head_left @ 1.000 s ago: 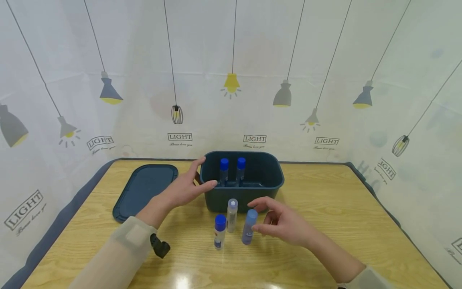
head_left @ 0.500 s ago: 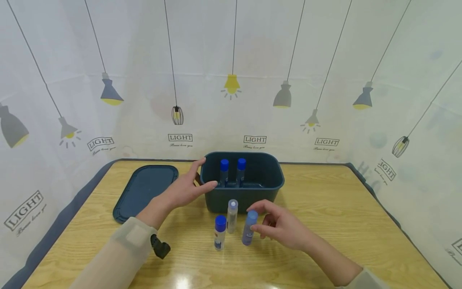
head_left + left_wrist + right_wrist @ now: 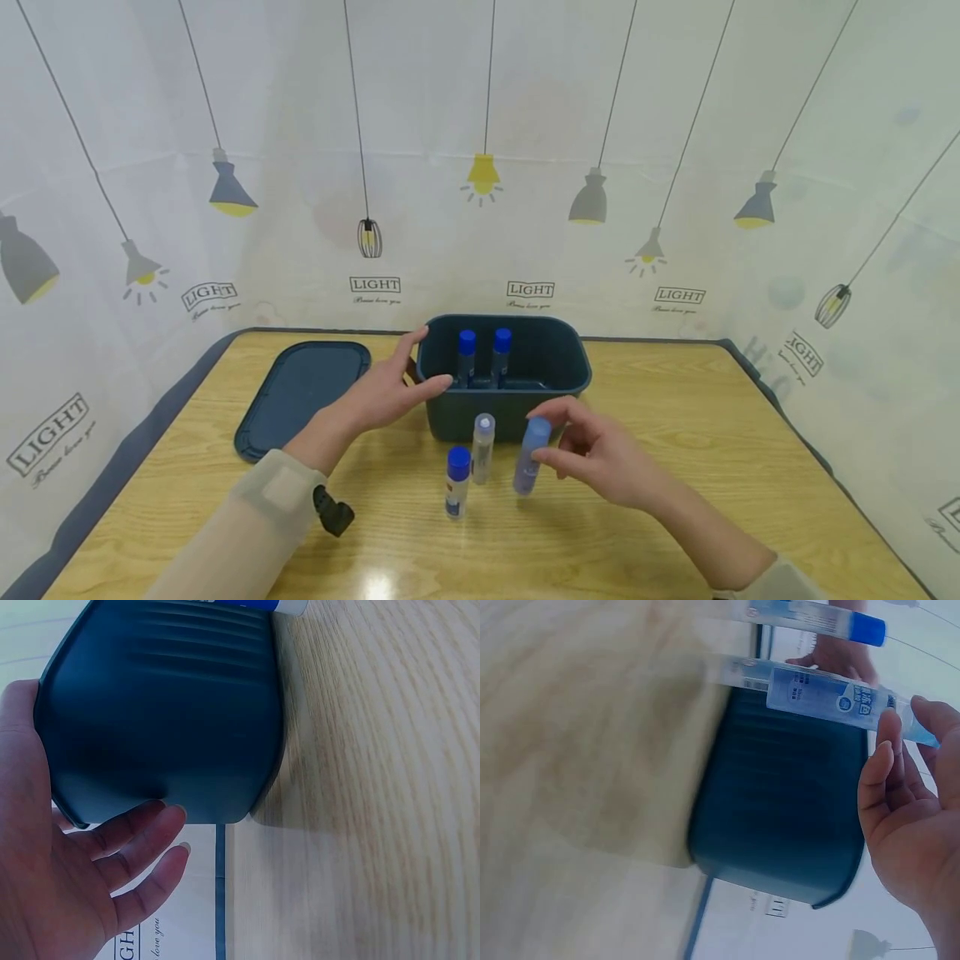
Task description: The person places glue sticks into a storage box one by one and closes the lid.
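Note:
My left hand (image 3: 378, 393) holds the left end of a dark blue open box (image 3: 525, 417), thumb over the front rim, other fingers against the outer wall. My right hand (image 3: 607, 458) pinches the light blue cap end of a bluish glue stick (image 3: 527, 473), slightly tilted in front of the box. In the right wrist view this glue stick (image 3: 810, 694) bears a printed label. To its left stand a clear glue stick with a pale top (image 3: 482, 454) and one with a dark blue cap (image 3: 457, 483). Two blue-capped glue sticks (image 3: 501, 358) stand inside the box.
A dark blue lid (image 3: 307, 392) lies on the wooden table (image 3: 675, 400) left of the box. Behind, a white curtain (image 3: 420, 108) printed with lamps runs round the table. A black strap device (image 3: 332, 511) sits on my left wrist.
My right hand has moved slightly right and toward the box, carrying the bluish glue stick, which now tilts. My left hand stays on the box.

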The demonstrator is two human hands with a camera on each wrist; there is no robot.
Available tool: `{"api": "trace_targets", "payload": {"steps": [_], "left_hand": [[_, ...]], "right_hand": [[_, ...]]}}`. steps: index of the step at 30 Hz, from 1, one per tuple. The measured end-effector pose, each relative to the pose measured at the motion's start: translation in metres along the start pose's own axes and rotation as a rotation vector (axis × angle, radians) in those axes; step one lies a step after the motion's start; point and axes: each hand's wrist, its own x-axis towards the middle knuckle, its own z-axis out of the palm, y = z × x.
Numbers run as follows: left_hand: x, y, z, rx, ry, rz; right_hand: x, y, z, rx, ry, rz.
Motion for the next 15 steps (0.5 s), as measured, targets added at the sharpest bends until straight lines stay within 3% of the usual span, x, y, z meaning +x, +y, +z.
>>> {"api": "trace_targets", "payload": {"steps": [15], "left_hand": [[-0.001,0.001,-0.001,0.001,-0.006,-0.008]], "right_hand": [[0.000,-0.043,-0.034,-0.088,0.165,-0.143]]}}
